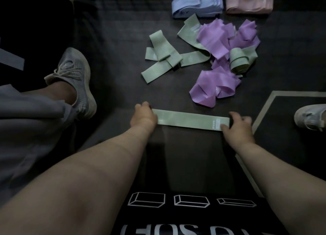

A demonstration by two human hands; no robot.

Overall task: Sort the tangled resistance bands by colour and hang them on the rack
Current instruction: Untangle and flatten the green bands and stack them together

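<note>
Holding one green band [188, 119] flat on the mat [114, 58], you are pinching its ends with left hand [143, 115] and right hand [238, 127]; blue stack [196, 5] and pink stack [249, 4] are lying folded, the green-purple tangle [220, 40] is awaiting sorting

I am working with a dim, underexposed view. The mat [114, 58] reads almost black, and the top left corner drops into full dark. Only pale things carry light: the green band [190, 119], the purple heap [218, 40], the blue stack [195, 5] and the pink stack [248, 4]. I see no glare. A darker, soft-edged patch lies on the mat just below the green band, between the forearms [98, 164]. The right hand [238, 127] smears slightly at its fingers; the left hand [143, 115] is sharper. Detail is soft everywhere. The wide lens swells the forearms at the bottom edge.
</note>
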